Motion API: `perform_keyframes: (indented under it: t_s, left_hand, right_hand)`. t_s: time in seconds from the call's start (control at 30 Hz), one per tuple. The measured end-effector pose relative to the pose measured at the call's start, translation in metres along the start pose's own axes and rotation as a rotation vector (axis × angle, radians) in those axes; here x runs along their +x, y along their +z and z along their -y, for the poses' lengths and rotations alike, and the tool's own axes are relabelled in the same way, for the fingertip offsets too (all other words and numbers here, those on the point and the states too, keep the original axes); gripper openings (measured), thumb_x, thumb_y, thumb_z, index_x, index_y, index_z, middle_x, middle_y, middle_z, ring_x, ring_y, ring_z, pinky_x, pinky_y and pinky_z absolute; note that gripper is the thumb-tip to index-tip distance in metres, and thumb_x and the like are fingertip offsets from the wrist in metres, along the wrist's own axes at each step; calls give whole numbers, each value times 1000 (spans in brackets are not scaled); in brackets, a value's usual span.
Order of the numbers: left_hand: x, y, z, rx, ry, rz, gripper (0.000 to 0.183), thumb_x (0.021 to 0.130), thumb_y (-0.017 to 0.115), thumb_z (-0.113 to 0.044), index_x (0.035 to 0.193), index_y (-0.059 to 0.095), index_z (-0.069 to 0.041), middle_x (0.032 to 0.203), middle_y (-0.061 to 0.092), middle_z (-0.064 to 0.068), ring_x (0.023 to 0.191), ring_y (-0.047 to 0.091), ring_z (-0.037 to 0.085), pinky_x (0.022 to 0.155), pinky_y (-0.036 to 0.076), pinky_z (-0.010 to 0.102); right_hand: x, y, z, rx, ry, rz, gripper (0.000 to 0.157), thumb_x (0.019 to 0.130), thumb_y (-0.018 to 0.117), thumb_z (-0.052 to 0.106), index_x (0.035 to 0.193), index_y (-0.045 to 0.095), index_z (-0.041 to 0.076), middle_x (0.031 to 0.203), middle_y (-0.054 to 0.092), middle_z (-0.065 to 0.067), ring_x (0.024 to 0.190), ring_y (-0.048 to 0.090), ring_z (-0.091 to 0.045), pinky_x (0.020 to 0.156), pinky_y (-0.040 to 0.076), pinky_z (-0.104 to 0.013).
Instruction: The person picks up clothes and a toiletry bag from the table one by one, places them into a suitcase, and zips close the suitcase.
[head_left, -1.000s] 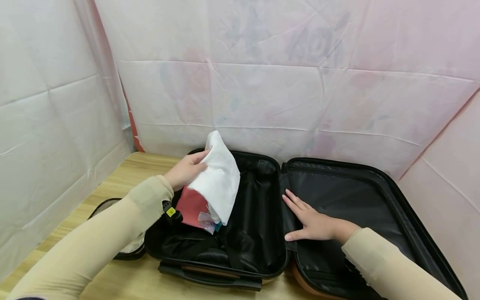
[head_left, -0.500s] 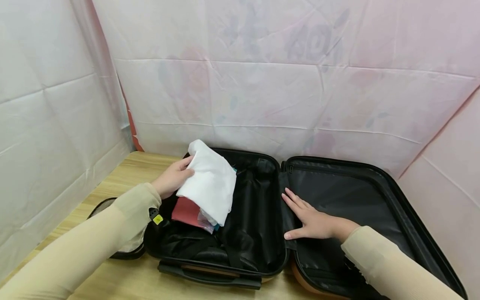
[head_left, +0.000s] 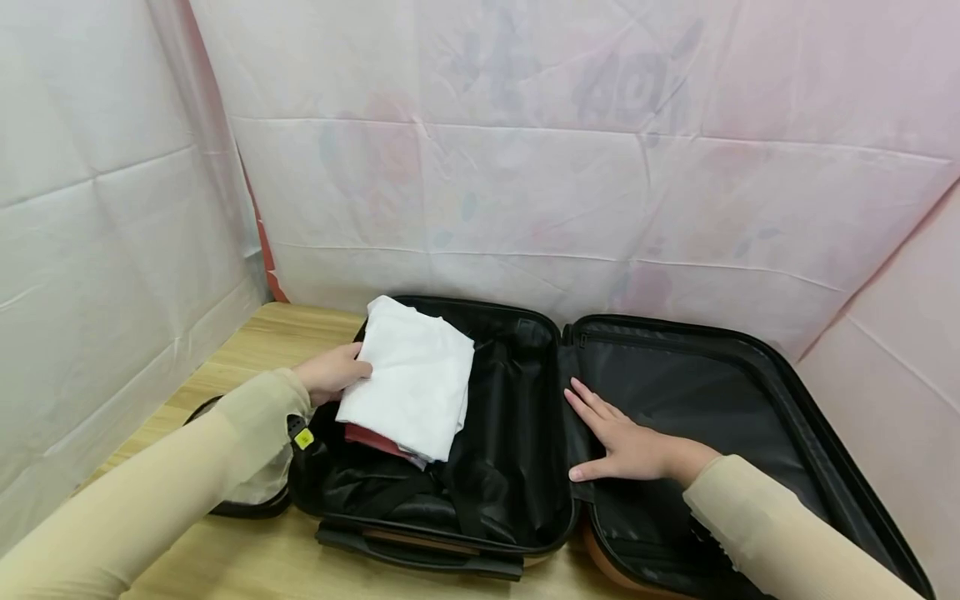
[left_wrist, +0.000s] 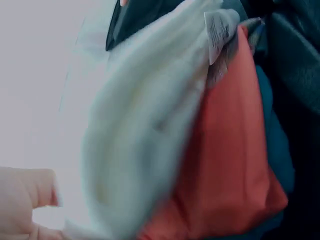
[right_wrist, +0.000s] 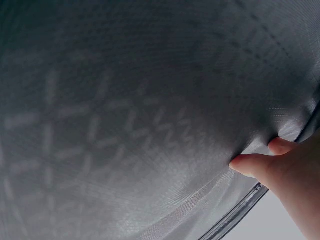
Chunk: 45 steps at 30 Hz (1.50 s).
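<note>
A folded white garment (head_left: 411,375) with a printed care label (left_wrist: 216,37) lies over the left half of an open black suitcase (head_left: 513,450). Its left edge is pinched by my left hand (head_left: 330,372), thumb on top. Beneath it shows a red folded cloth (left_wrist: 225,150), with a teal cloth (left_wrist: 281,155) under that in the left wrist view. My right hand (head_left: 626,442) rests with spread fingers on the lining by the hinge, at the suitcase's right half. In the right wrist view that hand (right_wrist: 280,170) touches the dark patterned lining (right_wrist: 125,130).
A mesh-topped case with a black rim (head_left: 258,504) stands left of the suitcase, partly behind my left sleeve. The suitcase handle (head_left: 420,557) faces me on the wooden table (head_left: 247,558). Pale sheets (head_left: 525,192) hang behind and at both sides.
My left hand has moved left and down, lowering the white garment from a raised, slanted position until it lies flatter and covers more of the red cloth. My right hand stays put.
</note>
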<state>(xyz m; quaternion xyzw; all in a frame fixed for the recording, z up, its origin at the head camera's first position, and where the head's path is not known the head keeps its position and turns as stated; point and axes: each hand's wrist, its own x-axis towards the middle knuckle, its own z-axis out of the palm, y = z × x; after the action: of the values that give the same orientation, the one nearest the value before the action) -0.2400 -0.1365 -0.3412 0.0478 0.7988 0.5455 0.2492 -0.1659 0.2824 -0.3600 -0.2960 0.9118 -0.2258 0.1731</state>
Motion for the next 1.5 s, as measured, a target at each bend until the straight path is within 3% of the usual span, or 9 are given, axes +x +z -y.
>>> perform_keyframes:
  t_s: [0.2, 0.43, 0.53, 0.83, 0.97, 1.13, 1.27, 1.4, 1.5]
  left_hand:
    - [26, -2, -8, 77, -24, -105, 65, 98, 41, -24, 146, 9, 6, 148, 18, 25, 132, 26, 38, 105, 27, 50]
    - [51, -2, -10, 184, -13, -171, 65, 97, 44, -26, 145, 16, 8, 148, 23, 25, 133, 26, 35, 108, 22, 45]
    - [57, -5, -8, 171, -8, -156, 60, 96, 42, -18, 143, 18, 11, 145, 26, 27, 131, 30, 37, 107, 24, 46]
    - [68, -12, -2, -65, 92, -44, 52, 97, 38, -10, 144, 21, 4, 136, 37, 24, 117, 41, 32, 101, 33, 45]
    - [69, -11, -2, -47, 38, -24, 52, 97, 37, -10, 145, 21, 3, 138, 36, 25, 120, 41, 34, 100, 34, 46]
    - [66, -9, -9, 334, 13, -122, 61, 96, 40, -5, 142, 5, 15, 144, 21, 34, 131, 27, 43, 107, 23, 48]
    - [59, -1, -23, 754, 114, -195, 78, 92, 53, -8, 144, -2, 11, 144, 10, 39, 131, 21, 49, 107, 21, 52]
    - [52, 6, -32, 1048, 205, -136, 95, 82, 71, -32, 149, 10, -3, 147, -2, 35, 135, 5, 49, 106, 18, 57]
    - [53, 7, -31, 1087, 198, -16, 110, 71, 77, -48, 151, 11, -10, 148, -9, 32, 136, -8, 47, 106, 13, 58]
  right_hand:
    - [-6, -1, -1, 24, 20, 1, 102, 83, 65, 47, 149, 2, 2, 153, -13, -17, 136, -3, -45, 99, 12, -69]
    - [-7, 4, -1, 31, 22, 7, 101, 84, 65, 48, 150, 1, 5, 154, -14, -14, 137, -3, -44, 99, 12, -69]
    - [-7, 5, -1, 29, 21, 3, 102, 83, 65, 49, 150, 1, 6, 154, -14, -14, 137, -3, -44, 99, 12, -69]
    - [-9, 4, -1, 20, 23, -3, 102, 83, 65, 49, 150, 0, 7, 154, -14, -13, 137, -3, -44, 99, 12, -69]
    - [-9, 4, -1, 22, 23, 2, 102, 83, 64, 49, 150, 0, 7, 154, -15, -13, 137, -4, -44, 99, 12, -69]
    - [-9, 6, 1, 27, 27, 8, 102, 83, 64, 49, 150, -1, 8, 154, -15, -12, 137, -4, -44, 99, 11, -69]
    - [-10, 4, 3, 26, 32, 6, 102, 83, 64, 51, 150, -1, 8, 154, -15, -12, 137, -4, -43, 99, 11, -69]
    - [-10, 3, 4, 25, 30, 8, 102, 83, 64, 50, 150, -1, 8, 154, -16, -12, 137, -4, -43, 100, 11, -68]
    - [-9, 3, 4, 25, 28, 9, 102, 83, 64, 49, 150, -1, 8, 154, -15, -12, 137, -4, -43, 99, 12, -68]
